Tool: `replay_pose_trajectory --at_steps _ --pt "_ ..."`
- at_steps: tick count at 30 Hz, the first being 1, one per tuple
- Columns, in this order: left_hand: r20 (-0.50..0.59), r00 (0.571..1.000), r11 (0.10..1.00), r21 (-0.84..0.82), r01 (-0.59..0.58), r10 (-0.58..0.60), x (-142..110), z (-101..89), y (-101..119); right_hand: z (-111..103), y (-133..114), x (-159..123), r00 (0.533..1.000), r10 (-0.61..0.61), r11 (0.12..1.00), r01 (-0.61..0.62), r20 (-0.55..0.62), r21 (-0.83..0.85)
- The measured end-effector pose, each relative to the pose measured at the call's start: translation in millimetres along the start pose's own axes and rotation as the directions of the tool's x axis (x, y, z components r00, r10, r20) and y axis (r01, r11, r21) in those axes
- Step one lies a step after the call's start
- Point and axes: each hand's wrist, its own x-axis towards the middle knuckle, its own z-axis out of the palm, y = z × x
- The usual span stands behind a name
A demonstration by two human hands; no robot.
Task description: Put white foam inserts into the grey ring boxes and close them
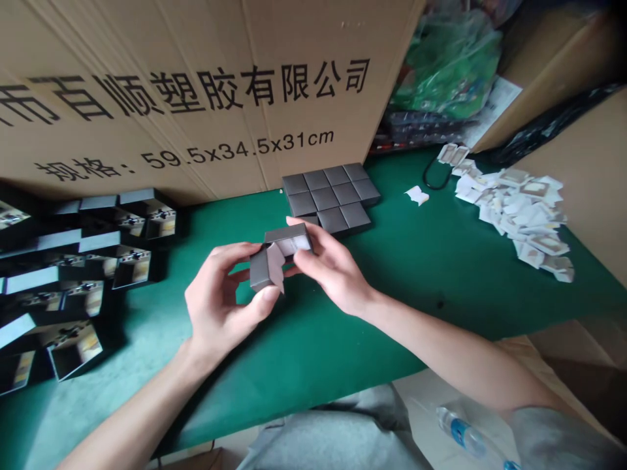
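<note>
My left hand (220, 294) and my right hand (330, 267) hold a small grey cardboard box (279, 254) between them, above the green table (416, 274). The left fingers pinch its near end, where a flap stands open. The right fingers wrap round its far end. Just behind the hands, several closed grey boxes (330, 196) lie packed in a flat block against a big carton.
A large brown carton (196, 91) with printed characters walls off the back. Open black boxes (73, 274) with items inside lie in rows at the left. A heap of small white packets (519, 209) lies at the right. A plastic bottle (465, 437) sits below the table edge.
</note>
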Motion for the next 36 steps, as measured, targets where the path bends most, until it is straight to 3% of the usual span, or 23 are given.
replay_pose_trajectory --at_steps 4,11,24,32,36 --pt "0.001 0.99 0.987 -0.077 0.144 -0.144 -5 3.1 -3 1 6 0 0.994 -0.042 0.99 0.028 -0.102 -0.137" --pt "0.146 0.953 0.961 -0.039 0.272 -0.264 -17 6.0 -8 2 2 1 0.978 -0.028 0.995 0.007 -0.205 -0.103" --pt "0.262 0.934 0.968 0.002 0.251 -0.242 -13 5.6 -7 -3 -2 4 0.987 0.08 0.994 -0.069 -0.142 0.079" --pt "0.369 0.871 0.899 -0.166 0.406 -0.325 -8 3.3 -10 0 -6 -1 0.986 -0.101 0.988 0.085 -0.133 -0.126" --pt "0.364 0.858 0.877 -0.176 0.446 -0.363 -5 2.0 -10 -2 -5 -3 0.984 -0.126 0.967 0.093 -0.125 -0.237"
